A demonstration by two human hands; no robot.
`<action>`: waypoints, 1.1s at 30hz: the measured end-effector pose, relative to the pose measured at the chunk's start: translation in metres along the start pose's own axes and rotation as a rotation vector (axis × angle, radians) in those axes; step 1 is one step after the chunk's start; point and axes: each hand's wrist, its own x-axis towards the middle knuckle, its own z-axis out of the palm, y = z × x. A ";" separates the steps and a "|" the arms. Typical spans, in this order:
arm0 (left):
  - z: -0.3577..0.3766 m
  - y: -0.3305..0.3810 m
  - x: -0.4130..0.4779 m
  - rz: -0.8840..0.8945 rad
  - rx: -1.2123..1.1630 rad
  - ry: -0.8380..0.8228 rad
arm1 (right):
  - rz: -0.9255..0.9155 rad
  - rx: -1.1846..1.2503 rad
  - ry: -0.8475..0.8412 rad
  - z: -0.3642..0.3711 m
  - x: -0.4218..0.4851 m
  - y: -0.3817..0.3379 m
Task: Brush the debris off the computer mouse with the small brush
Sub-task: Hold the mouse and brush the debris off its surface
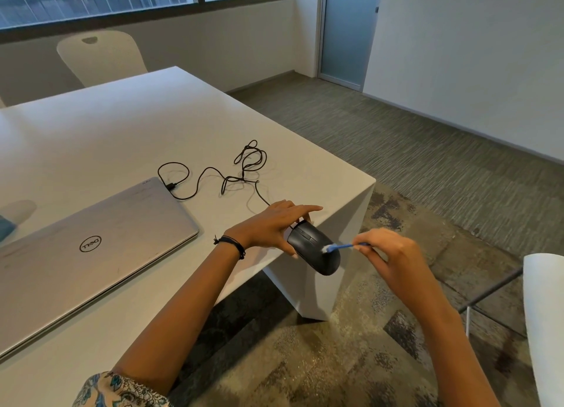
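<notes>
Left hand (pixel 268 227), which we find just right of a closed silver laptop (pixel 91 248) lying on the white desk (pixel 122 126), grips the front end of the black computer mouse (pixel 316 251), fingers curled over its top and the forefinger stretched out straight. A dark corded bracelet (pixel 232 245) sits on that wrist, and a patterned sleeve (pixel 116 390) shows at the lower edge. From the mouse's front a black cable (pixel 235 174) runs back over the desk in loose loops. Its plug lies at the laptop's far right corner; we cannot tell whether it is inserted. We record the mouse as lifted off the desk top at the near right corner, tilted, with its rear pointing down and to the right. On its upper shell, about mid-body, rest the white bristles of the small brush (pixel 339 247), whose blue handle extends to the right. Right hand (pixel 389 255) pinches the end of that handle between fingertips and thumb, held over the patterned carpet (pixel 305 361). At the far right edge stands part of a white chair (pixel 544 315).
</notes>
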 end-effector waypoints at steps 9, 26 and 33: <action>0.000 0.001 0.000 -0.013 0.014 -0.004 | 0.038 0.036 0.042 0.004 0.001 0.000; -0.001 0.002 0.003 -0.005 0.002 0.006 | 0.026 0.017 0.021 0.006 0.002 -0.001; -0.001 0.002 0.006 -0.016 0.000 -0.001 | 0.046 0.030 0.013 0.004 0.002 0.004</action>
